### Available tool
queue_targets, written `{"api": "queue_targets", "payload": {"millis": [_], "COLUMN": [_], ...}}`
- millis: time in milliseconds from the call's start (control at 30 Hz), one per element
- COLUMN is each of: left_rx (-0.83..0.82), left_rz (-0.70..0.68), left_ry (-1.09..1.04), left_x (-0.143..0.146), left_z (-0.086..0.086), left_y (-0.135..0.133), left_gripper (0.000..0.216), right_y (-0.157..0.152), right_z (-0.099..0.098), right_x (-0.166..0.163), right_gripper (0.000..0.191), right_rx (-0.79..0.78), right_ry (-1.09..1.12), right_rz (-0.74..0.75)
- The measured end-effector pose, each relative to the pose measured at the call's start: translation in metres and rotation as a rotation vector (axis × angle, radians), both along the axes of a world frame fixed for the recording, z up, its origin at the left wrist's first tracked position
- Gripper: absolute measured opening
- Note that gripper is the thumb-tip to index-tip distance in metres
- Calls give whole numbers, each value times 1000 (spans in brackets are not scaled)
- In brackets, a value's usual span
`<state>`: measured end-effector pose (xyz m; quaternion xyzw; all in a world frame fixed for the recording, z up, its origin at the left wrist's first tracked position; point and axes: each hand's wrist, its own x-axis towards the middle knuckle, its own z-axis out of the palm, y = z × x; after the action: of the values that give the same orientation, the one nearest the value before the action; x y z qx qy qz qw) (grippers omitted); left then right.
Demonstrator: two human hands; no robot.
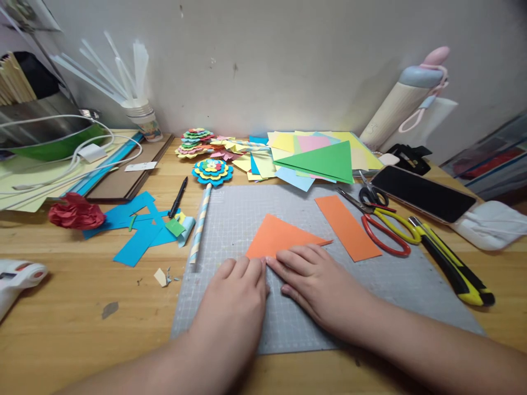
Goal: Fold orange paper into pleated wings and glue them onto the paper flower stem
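Note:
A folded piece of orange paper (284,237) in a triangular shape lies on the grey cutting mat (234,214). My left hand (234,299) has its fingers curled together at the paper's near left edge, pinning it. Beside it, my right hand (319,280) rests with fingers stretched along the near edge and thumb apart, pressing the paper down. Both index fingertips almost meet at that edge. Parts of the paper under my fingers are hidden. To the right lies an orange paper strip (348,227), flat and untouched.
Red-and-yellow-handled scissors (387,233), a yellow-black utility knife (453,263) and a phone (424,192) lie at right. A layered paper flower (212,171) on a striped stick (201,225) lies left, near blue paper scraps (140,241) and a black pen (178,196). Coloured sheets (317,159) lie behind.

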<state>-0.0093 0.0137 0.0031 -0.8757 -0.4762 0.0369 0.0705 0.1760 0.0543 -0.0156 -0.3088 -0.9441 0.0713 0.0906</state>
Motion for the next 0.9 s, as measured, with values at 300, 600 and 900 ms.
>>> {"api": "queue_targets", "payload": {"millis": [300,600,900], "left_rx": [113,107,11], "left_rz": [-72,-60,-6], "left_ry": [58,148,157], "left_x": [6,4,-8], "left_z": [3,11,14], "left_y": [-2,-9,-11], "left_gripper": [34,27,20], "right_y": [-3,-6,3], "right_z": [4,7,19], "right_x": [-1,4,21], "right_gripper": [35,30,28], "right_rx": [36,129,86], "right_ry": [22,12,-75], "right_rz": [-33,-209,-322]}}
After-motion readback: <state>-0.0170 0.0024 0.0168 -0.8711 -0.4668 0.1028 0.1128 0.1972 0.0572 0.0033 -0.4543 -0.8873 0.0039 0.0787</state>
